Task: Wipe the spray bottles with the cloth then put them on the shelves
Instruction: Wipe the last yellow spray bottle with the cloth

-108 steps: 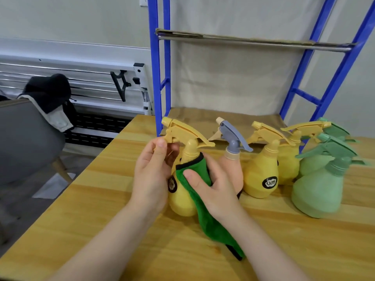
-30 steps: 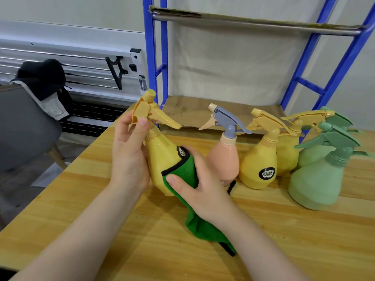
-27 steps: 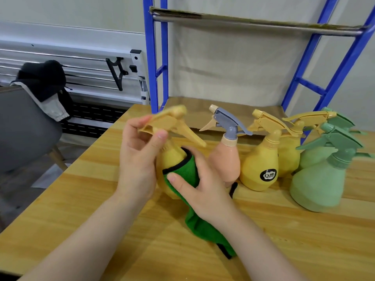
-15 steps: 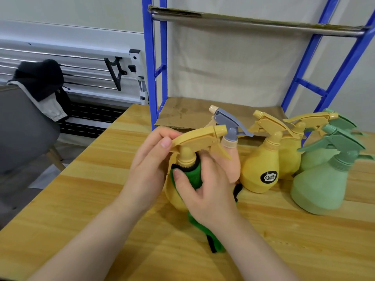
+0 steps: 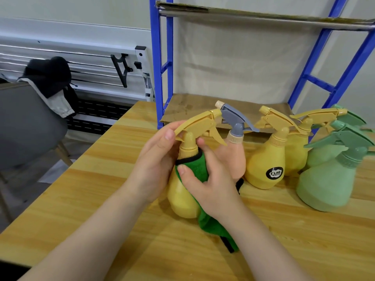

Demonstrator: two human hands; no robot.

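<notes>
Firmly, left hand (image 5: pixel 156 165) gripped yellow spray bottle (image 5: pixel 182 191) at neck, under trigger head. Right hand (image 5: pixel 209 185) pressed green cloth (image 5: pixel 195 169) against bottle's shoulder, thumb on cloth; cloth tail hung down onto wooden table (image 5: pixel 101 179). Bottle upright, whether base touched table unclear. Just behind: pink bottle (image 5: pixel 233 157), two yellow bottles (image 5: pixel 265 169), two green bottles (image 5: pixel 326 185). Blue shelf frame (image 5: pixel 158 63) beyond.

The wooden table (image 5: pixel 101 199) holds six spray bottles. A green cloth (image 5: pixel 215 228) trails on it. Brown cardboard (image 5: pixel 192 106) lies on the low shelf.
</notes>
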